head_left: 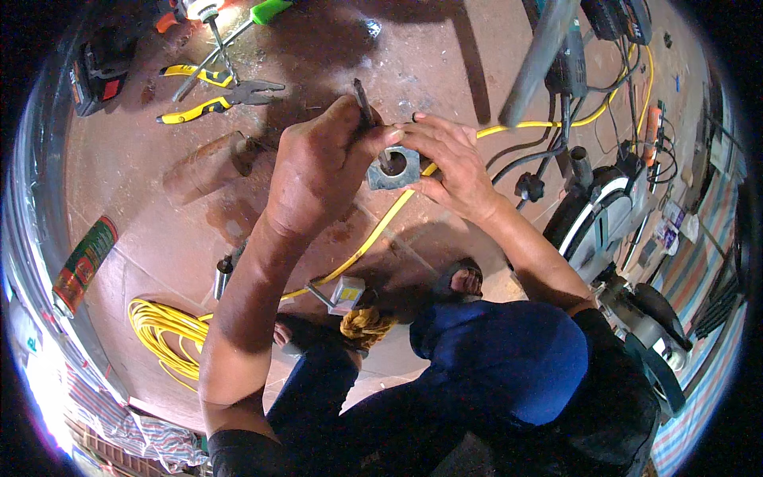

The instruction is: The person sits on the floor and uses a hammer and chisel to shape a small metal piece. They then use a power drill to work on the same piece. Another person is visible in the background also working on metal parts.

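Observation:
Both my hands are raised over the tiled floor, close together. My left hand [312,163] is closed in a fist around a slim dark metal rod [360,97], whose narrow end sticks up past the fingers. I cannot make out what kind of tool it is. My right hand [455,167] grips a small grey metal block [401,180] with a round hole through it. The rod's lower part shows at the hole, partly hidden by my left thumb. Fingers of the right hand lie along the block's upper and right edges.
Yellow-handled pliers [253,93] and a green-handled screwdriver [270,9] lie at the far left, near a rusty pipe piece [205,167]. A spray can [85,265] and coiled yellow cable [163,332] are left. A black power tool [567,67] and a machine [608,203] stand right.

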